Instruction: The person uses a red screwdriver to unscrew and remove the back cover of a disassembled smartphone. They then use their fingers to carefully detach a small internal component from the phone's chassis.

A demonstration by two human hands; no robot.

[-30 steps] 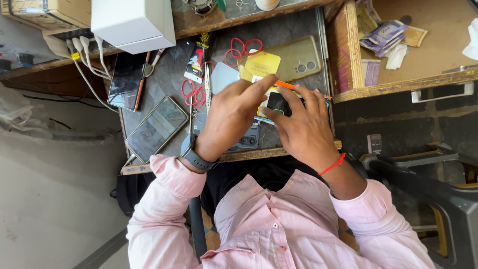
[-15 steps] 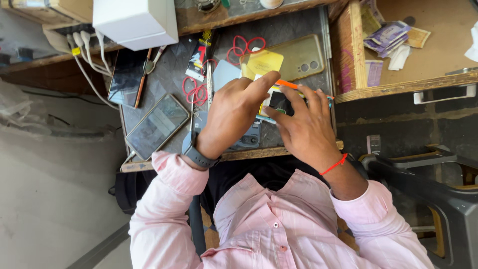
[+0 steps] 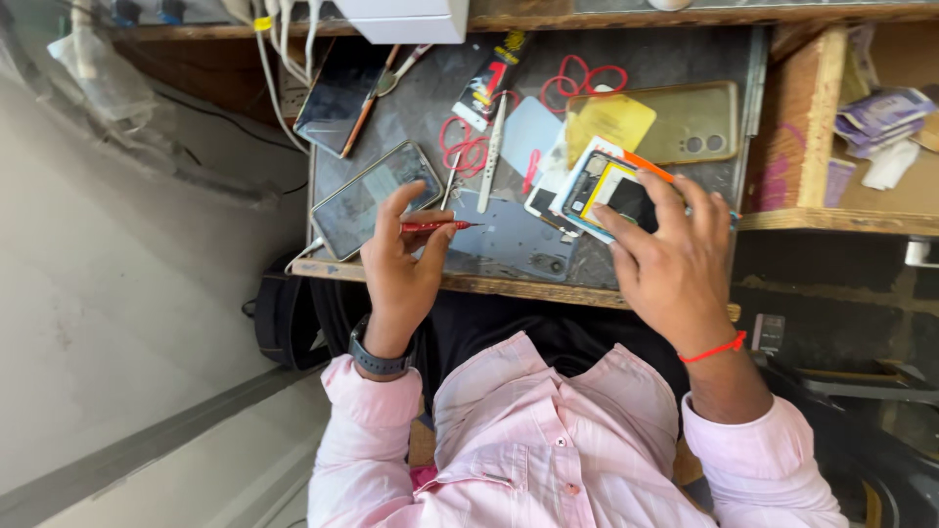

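The right hand (image 3: 675,269) covered much of an opened phone (image 3: 608,191) (its innards only partly visible), fingers spread and curled over it on the dark work mat (image 3: 509,235). The left hand (image 3: 401,264) pinched a red screwdriver (image 3: 437,226) between thumb and fingers. A wooden shelf compartment (image 3: 822,127) held crumpled wrappers (image 3: 885,112), cut off at the frame's edge.

Person seen from above — pale pink button-up shirt with collar, small buttons down the placket, long sleeves with cuffs ending at the wrists. Left hand (image 3: 401,269): dark watch with black band on the wrist, at 6 o'clock from the hand. Right hand (image 3: 675,269): thin red thread bracelet on the wrist — at about 5 o'clock.
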